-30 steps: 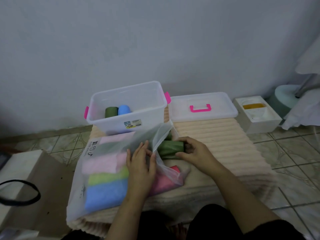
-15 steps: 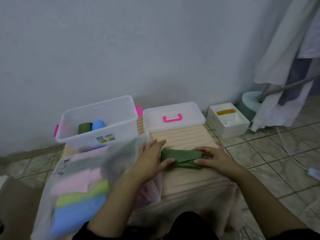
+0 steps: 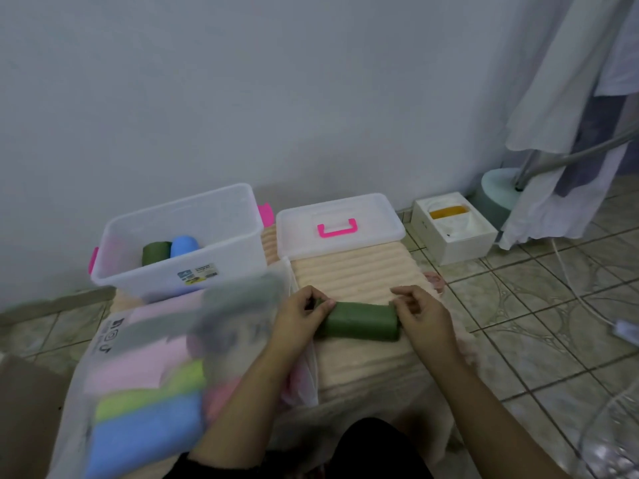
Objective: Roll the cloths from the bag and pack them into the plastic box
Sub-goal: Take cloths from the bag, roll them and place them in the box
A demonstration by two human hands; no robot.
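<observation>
A dark green cloth [image 3: 361,321] lies folded lengthwise on the ribbed beige mat [image 3: 359,271]. My left hand [image 3: 302,314] pinches its left end and my right hand [image 3: 420,314] pinches its right end. To the left lies the translucent plastic bag [image 3: 145,368] with pink, light green and blue folded cloths inside. Behind it stands the clear plastic box [image 3: 179,243] with pink latches. A rolled green cloth [image 3: 155,253] and a rolled blue cloth [image 3: 184,245] stand inside it.
The box's clear lid [image 3: 340,226] with a pink handle lies at the back of the mat. A white carton [image 3: 453,228] sits on the tiled floor to the right. Hanging clothes on a stand with a round base [image 3: 498,195] and a white cable [image 3: 581,299] are at far right.
The green cloth has come out of the bag onto the mat. Both hands moved from the bag's mouth to the cloth's two ends. The view shifted right.
</observation>
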